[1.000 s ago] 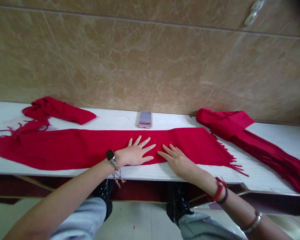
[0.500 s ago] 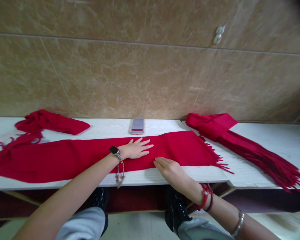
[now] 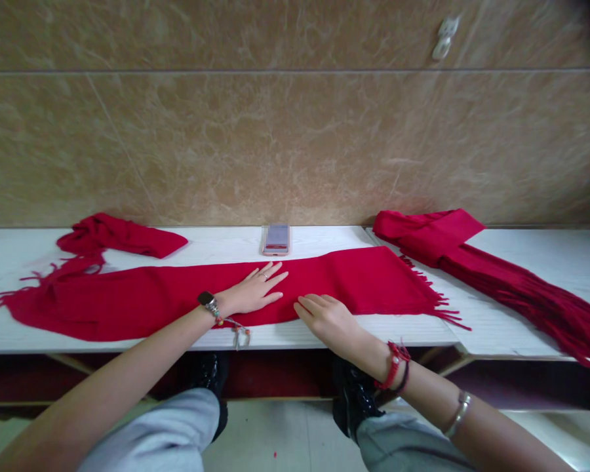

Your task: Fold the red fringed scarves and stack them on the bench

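Note:
A long red scarf [image 3: 361,285] with fringed ends lies spread lengthwise over a white wood-grain surface. My left hand [image 3: 253,290] lies flat on its middle, palm down and fingers spread. To the right, at the scarf's front edge, is my right hand [image 3: 328,319], its fingers bent and close together on the cloth. Its thumb and whatever lies beneath the palm are hidden. Small creases run through the cloth left of my hands, and the left end bunches up near its fringe.
A bunched red scarf [image 3: 128,237] lies at the back left, and a folded one [image 3: 501,275] with long fringe at the right. Behind the middle scarf rests a phone [image 3: 276,240]. A brown tiled wall [image 3: 275,144] rises behind the white surface [image 3: 324,337].
My right hand's fingers have bent more at the scarf's front edge. My left hand stays flat on the cloth. The head view has tilted and shifted slightly.

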`<state>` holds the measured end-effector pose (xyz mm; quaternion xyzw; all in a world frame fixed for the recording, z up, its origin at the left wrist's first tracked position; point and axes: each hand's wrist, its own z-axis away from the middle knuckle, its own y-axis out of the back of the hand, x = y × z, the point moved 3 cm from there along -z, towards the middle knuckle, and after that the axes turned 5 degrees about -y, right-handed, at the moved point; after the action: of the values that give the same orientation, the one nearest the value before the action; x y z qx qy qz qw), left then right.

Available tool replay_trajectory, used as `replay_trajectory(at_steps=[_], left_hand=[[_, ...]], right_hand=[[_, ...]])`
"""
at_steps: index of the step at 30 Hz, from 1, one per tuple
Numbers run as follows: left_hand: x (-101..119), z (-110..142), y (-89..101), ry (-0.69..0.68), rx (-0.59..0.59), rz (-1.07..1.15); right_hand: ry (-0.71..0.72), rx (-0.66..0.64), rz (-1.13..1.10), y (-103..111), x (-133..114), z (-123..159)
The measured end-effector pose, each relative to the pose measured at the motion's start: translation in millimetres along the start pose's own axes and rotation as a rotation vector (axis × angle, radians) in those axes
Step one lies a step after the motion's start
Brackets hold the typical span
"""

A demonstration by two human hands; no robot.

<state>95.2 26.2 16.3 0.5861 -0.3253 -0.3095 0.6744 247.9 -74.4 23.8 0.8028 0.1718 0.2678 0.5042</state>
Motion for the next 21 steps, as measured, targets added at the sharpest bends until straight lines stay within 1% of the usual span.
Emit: replay_trajectory(at_steps=[2,5,7,9,11,13,15,18,21], left_hand=[[4.5,8.0,-0.7,-0.098,-0.016,0.002],[4.0,20.8,-1.0,-0.125,-0.029,0.002],[-1.1,25.1,0.0,-0.128,-0.021,0.018],[-10.2,21.9,2.9,-0.127,0.017,0.034],[-21.9,9.9,8.3,-0.105,0.091,0.045],[-32.7,-8.9,14.8,-0.081,0.163,0.06],[-40.7,-30.0,20.9,-0.051,0.191,0.091],[-51.2,-54.7,27.4,0.05,0.157,0.163],[-64.0,-63.6,31.2,0.101,0.089,0.22]], right_hand=[[0.034,-0.042,-0.01,-0.8,-6.0,-7.6],[0.058,-0.067,-0.021,-3.3,-10.4,-13.0],[0.061,-0.033,-0.022,-3.9,-10.9,-12.9],[0.059,0.023,-0.01,-3.2,-11.5,-12.0],[0.058,0.069,0.015,-1.4,-13.6,-12.4],[0.061,0.087,0.048,0.3,-16.5,-14.0],[0.062,0.085,0.073,1.8,-18.9,-15.6],[0.041,0.084,0.088,4.9,-20.2,-15.9],[0.005,0.087,0.093,9.5,-23.1,-16.7]])
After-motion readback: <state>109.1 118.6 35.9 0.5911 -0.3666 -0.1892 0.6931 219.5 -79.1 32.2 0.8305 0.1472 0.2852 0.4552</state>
